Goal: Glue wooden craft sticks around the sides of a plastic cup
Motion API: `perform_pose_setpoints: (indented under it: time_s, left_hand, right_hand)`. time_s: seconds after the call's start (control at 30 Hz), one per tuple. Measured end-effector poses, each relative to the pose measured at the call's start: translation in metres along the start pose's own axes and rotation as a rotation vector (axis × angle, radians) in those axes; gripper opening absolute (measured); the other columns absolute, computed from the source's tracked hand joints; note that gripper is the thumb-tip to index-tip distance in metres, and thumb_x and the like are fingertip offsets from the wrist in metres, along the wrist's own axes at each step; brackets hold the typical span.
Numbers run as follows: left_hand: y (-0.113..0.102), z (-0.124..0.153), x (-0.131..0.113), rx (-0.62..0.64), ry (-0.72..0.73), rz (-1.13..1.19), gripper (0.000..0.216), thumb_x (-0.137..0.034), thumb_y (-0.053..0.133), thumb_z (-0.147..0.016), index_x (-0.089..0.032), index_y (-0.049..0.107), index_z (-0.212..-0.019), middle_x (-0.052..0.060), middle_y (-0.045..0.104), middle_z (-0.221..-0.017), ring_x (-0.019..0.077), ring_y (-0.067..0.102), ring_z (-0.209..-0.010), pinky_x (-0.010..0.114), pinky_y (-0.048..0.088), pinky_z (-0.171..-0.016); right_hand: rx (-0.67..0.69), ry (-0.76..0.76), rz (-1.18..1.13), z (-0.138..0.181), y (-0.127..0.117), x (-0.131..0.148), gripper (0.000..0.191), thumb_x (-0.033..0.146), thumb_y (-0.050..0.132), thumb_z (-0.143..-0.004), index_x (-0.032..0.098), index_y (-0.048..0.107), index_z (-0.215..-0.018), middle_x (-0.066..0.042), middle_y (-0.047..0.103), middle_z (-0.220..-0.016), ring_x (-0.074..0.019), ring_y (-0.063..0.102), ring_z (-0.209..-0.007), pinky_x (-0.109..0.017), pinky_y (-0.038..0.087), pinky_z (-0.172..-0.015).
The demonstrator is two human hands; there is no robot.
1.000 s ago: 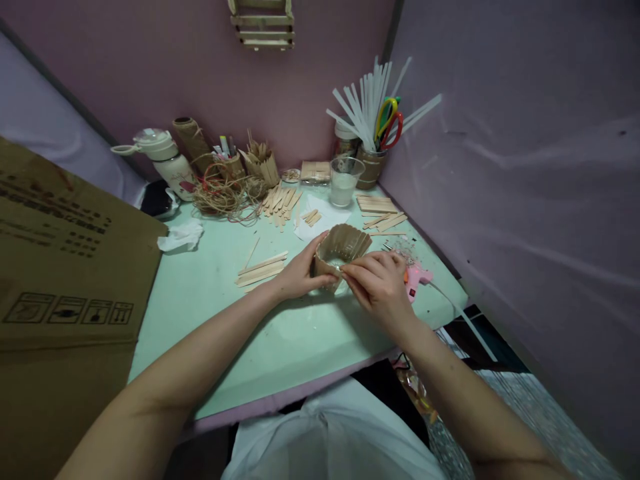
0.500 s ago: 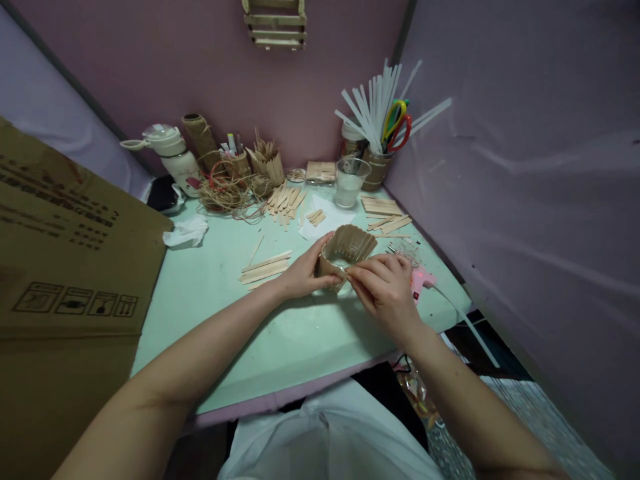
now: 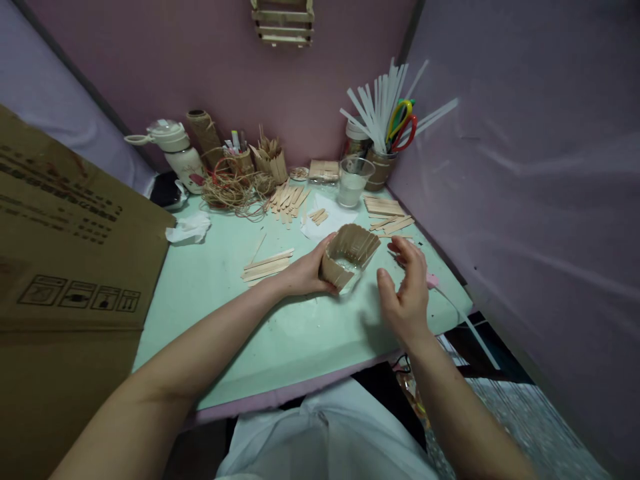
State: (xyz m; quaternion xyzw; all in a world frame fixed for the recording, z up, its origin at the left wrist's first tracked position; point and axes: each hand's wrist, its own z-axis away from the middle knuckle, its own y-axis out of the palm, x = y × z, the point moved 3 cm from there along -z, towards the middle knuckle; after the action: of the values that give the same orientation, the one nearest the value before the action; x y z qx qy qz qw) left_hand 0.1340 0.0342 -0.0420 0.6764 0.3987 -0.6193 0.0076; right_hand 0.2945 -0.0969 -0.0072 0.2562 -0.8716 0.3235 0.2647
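Note:
A clear cup partly covered with brown craft sticks (image 3: 354,243) is tilted above the table, its opening facing me. My left hand (image 3: 317,270) is wrapped round the cup's left side. On the cup's near right side a see-through stretch shows without sticks. To the right, apart from the cup, my right hand (image 3: 406,287) is open with thumb and fingers spread and nothing between them. Behind that hand lies a pink glue gun (image 3: 432,281), mostly hidden, with a white glue stick trailing from it. Several loose craft sticks (image 3: 267,265) lie left of the cup.
At the back stand a bottle (image 3: 183,160), a tangle of twine (image 3: 235,190), a plastic cup of cloudy liquid (image 3: 353,187) and a holder (image 3: 381,170) with white glue sticks and scissors. More sticks (image 3: 383,205) lie back right. A cardboard box (image 3: 75,267) borders the left.
My right hand has let go of the cup's near edge, moved right and opened. The left hand still holds the cup, now turned slightly. The view has shifted a little.

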Motion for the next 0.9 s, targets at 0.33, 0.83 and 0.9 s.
perform_pose_setpoints:
  time_s: [0.33, 0.83, 0.9]
  left_hand:
    - [-0.014, 0.003, 0.015, -0.037, -0.138, -0.078, 0.099, -0.033, 0.083, -0.066, -0.022, 0.033, -0.15, 0.013, 0.056, -0.143, 0.0355, 0.053, -0.13, 0.049, 0.042, -0.109]
    - [0.035, 0.032, 0.013, -0.329, -0.303, 0.437, 0.091, -0.009, 0.048, -0.071, -0.023, 0.016, -0.154, 0.012, 0.021, -0.165, 0.0268, 0.022, -0.152, 0.054, 0.019, -0.124]
    - [0.044, 0.029, 0.007, -0.322, -0.271, 0.383, 0.093, -0.01, 0.047, -0.074, -0.024, 0.005, -0.156, 0.01, 0.015, -0.167, 0.0255, 0.017, -0.154, 0.053, 0.016, -0.125]
  right_hand:
    - [0.154, 0.369, -0.265, 0.03, 0.039, -0.048, 0.065, 0.011, 0.046, -0.079, 0.023, 0.041, -0.142, -0.012, 0.051, -0.138, -0.0216, 0.054, -0.126, -0.046, 0.047, -0.107]
    - [0.232, 0.4, -0.227, 0.032, 0.037, -0.038, 0.061, 0.012, 0.049, -0.077, 0.02, 0.042, -0.137, -0.015, 0.057, -0.134, -0.0243, 0.057, -0.123, -0.047, 0.044, -0.106]
    - [0.252, 0.4, -0.196, 0.033, 0.038, -0.034, 0.062, 0.013, 0.049, -0.078, 0.02, 0.041, -0.139, -0.015, 0.058, -0.135, -0.0257, 0.057, -0.123, -0.048, 0.046, -0.104]
